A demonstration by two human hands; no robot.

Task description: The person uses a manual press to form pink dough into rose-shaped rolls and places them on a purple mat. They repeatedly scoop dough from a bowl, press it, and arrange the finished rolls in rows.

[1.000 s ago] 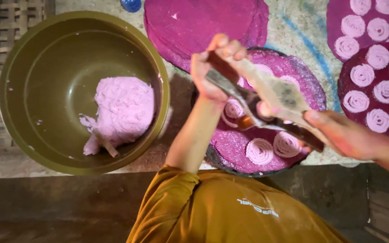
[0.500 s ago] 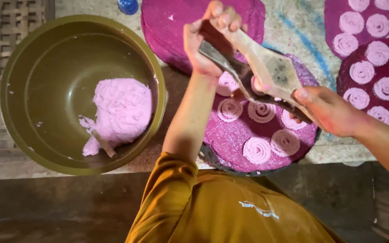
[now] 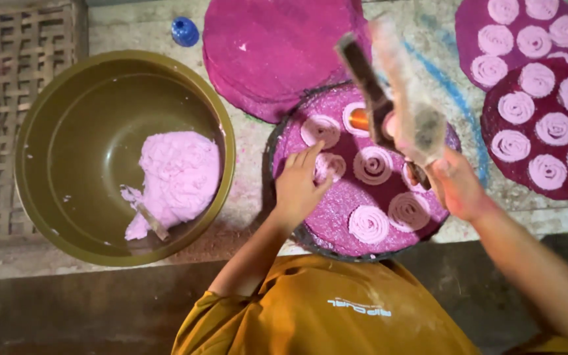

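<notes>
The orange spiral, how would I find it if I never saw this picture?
Start at the big olive bowl with pink dough on the left, then go right to the round purple mat in the middle, where the left hand rests. The spiral sits at the mat's top edge, beside the press in the right hand. Only it has an orange centre; its neighbours are all pink.

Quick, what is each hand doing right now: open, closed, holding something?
Left hand: open, fingers resting on a pink spiral on the round mat.
Right hand: closed around the wooden press.
</notes>
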